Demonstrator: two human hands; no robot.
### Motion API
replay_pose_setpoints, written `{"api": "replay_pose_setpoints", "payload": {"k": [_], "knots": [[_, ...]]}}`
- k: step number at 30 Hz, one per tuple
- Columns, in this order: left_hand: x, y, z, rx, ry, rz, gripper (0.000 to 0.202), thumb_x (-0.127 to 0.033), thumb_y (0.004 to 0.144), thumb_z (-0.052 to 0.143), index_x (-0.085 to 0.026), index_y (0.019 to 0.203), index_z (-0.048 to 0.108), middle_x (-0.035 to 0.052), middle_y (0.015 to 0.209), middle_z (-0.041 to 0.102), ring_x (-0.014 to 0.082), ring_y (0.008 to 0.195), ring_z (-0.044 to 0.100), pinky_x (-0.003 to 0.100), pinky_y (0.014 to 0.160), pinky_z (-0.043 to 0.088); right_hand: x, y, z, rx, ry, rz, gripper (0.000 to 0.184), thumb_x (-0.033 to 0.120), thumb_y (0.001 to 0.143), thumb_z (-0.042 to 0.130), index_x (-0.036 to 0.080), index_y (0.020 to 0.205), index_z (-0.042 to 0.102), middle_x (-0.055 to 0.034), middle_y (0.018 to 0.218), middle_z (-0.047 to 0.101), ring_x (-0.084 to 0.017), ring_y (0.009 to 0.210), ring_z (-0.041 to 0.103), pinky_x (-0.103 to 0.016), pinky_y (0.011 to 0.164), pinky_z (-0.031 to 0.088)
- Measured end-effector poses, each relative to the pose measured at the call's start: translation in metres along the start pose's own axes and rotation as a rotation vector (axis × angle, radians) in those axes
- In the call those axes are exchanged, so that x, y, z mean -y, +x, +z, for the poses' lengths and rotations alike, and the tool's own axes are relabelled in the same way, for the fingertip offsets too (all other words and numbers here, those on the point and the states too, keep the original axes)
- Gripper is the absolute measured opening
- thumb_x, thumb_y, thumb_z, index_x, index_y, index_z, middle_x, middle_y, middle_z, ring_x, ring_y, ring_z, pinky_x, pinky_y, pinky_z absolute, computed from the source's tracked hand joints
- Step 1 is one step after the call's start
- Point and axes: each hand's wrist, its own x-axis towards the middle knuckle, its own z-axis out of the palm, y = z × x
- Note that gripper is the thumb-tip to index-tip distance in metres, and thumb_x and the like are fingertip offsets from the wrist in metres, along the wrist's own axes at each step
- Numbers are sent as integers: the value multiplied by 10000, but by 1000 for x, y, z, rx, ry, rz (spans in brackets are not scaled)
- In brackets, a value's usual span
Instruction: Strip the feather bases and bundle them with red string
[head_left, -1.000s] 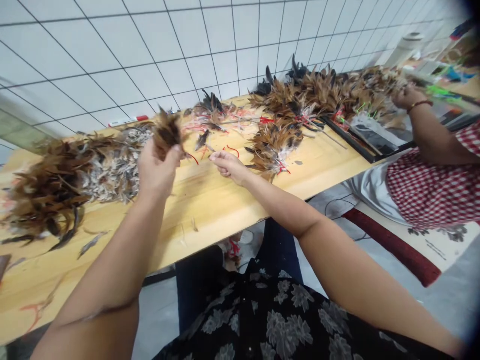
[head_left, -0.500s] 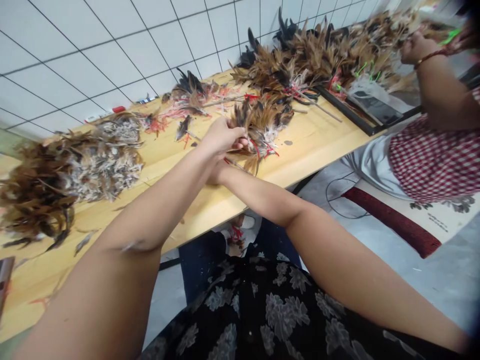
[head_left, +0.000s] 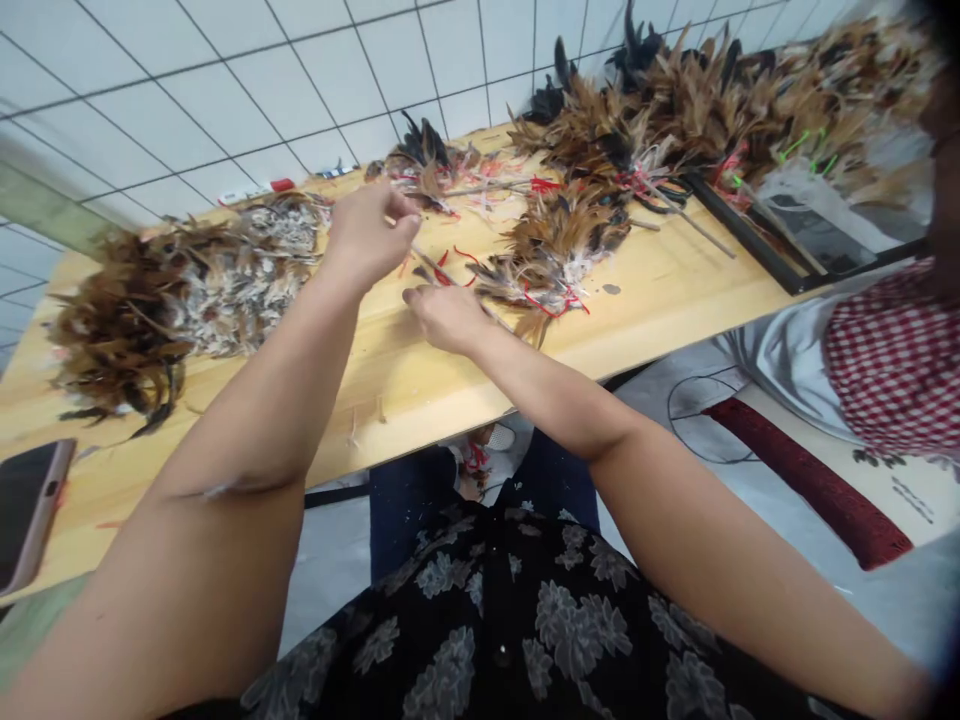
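Observation:
My left hand is raised over the table, thumb and fingers pinched together; whatever it pinches is too small to make out. Lower and to its right, my right hand is closed around a thin stick, whose end shows past the hand; the grip itself is partly hidden. Red string and a few dark feathers lie just above my right fingers. Right of that hand rests a bundle of brown feathers with pale fluffy bases and red string tied on it.
Brown and grey-white feathers are heaped at the left. A phone lies near the front left edge. More feather bundles line the wall, beside a black-edged tray. A co-worker in a checked garment is at the right.
My left hand has left the brown feather bundle and moved up and left. My right hand, hidden behind my left wrist before, now shows. The view has shifted left.

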Motion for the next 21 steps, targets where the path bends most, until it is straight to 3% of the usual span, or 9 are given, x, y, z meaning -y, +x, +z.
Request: {"api": "replay_pose_setpoints", "payload": {"k": [2,5,9,11,13,17,21], "knots": [[26,1,-11,8,46,-66,208,-80,1011,795,-243,919,705,25,1050,814,296,1178,755,450,1285,579,7,-5,-7,39,-12,3,545,66,1210,360,111,1627,708,-253,1601,831,-396,1508,814,-481,1091,671],[54,1,-12,90,151,-132,241,-148,983,802,-269,846,646,59,962,783,368,1201,791,458,1202,601,15,-9,-9,85,-20,-60,514,112,1232,365,127,1601,723,-225,1579,849,-376,1471,827,-441,1031,635],[71,20,-1,142,246,-73,129,-205,958,796,-266,901,698,102,1006,832,415,1204,812,469,1147,614,19,-7,-1,117,-37,-118,527,91,1211,393,148,1626,713,-197,1569,860,-350,1464,838,-423,988,611],[70,39,6,153,265,-18,47,-229,953,789,-266,961,761,116,1059,861,423,1202,816,480,1137,624,18,-5,3,129,-33,-127,547,81,1207,384,147,1640,711,-191,1554,865,-349,1478,841,-428,983,621],[63,62,15,161,297,32,100,-246,943,788,-266,1033,826,128,1105,885,435,1220,820,501,1144,632,17,-4,5,141,-24,-116,542,85,1207,388,147,1630,721,-180,1538,871,-346,1479,848,-430,972,636],[36,111,35,181,352,85,237,-245,916,812,-240,1134,905,156,1193,920,464,1321,820,515,1188,625,15,-4,6,151,-6,-69,505,125,1234,388,168,1601,732,-148,1542,878,-331,1434,872,-430,937,665],[12,156,59,198,298,80,209,-264,920,847,-205,1114,896,168,1204,909,428,1377,788,492,1210,575,12,-2,3,165,51,-38,472,183,1252,397,191,1586,730,-137,1550,884,-331,1400,886,-420,866,649]]}}
